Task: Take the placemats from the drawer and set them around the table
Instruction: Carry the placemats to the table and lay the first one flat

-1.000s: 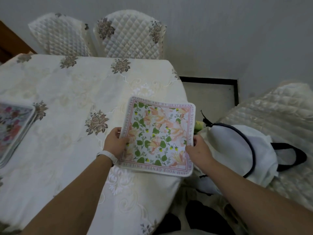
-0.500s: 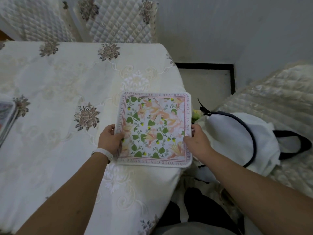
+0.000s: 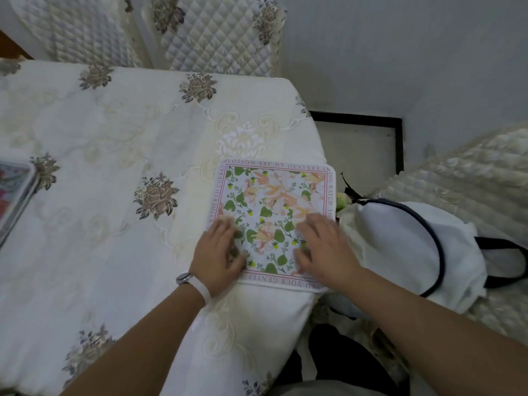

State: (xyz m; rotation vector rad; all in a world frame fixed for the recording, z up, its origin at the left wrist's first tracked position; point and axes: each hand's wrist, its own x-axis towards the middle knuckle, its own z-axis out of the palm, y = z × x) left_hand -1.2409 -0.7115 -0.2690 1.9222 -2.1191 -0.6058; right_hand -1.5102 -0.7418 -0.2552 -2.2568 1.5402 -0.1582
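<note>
Near the tabletop (image 3: pixel 114 132) corner, one floral placemat (image 3: pixel 274 195) is pressed by left hand (image 3: pixel 220 255) and right hand (image 3: pixel 324 248), grips flat and wide; stacked placemats (image 3: pixel 14 195) are not yet laid.

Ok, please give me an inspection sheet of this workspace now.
Surface: cream embroidered tablecloth covers the whole top.
Job's things: square floral placemat lies flat at the near right corner; more floral mats at the left edge.
Clutter: white cloth bag with dark trim on the quilted seat at right.
Grippers: left hand and right hand press flat on the placemat.
Cables: nothing seen.
Surroundings: two quilted chairs at the far side, grey wall.
</note>
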